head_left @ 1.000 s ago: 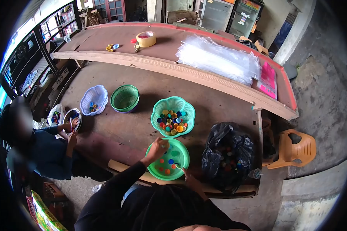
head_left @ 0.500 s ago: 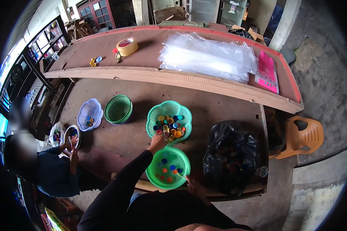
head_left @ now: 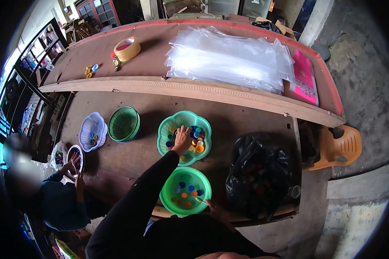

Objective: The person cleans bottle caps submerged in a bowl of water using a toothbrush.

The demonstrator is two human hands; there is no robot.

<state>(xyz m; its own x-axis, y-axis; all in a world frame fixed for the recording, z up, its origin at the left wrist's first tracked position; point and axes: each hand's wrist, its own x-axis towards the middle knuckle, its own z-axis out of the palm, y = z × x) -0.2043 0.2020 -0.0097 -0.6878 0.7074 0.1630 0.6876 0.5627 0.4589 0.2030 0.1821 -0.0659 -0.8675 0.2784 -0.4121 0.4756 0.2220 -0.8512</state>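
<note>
My left hand (head_left: 183,139) has moved deeper, so caps (head_left: 199,148) now lie beneath, its grip unclear, while my right hand (head_left: 217,210) clamps a small tool (head_left: 199,200) near the bench's (head_left: 242,116) front edge.

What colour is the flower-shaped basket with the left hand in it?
The flower-shaped basket is mint green, seen best in the head view.

tape roll (head_left: 129,52) nr watch (head_left: 116,64) | clr plastic stack (head_left: 229,60) nr pink pkt (head_left: 304,75) | orng chair (head_left: 343,145)
</note>
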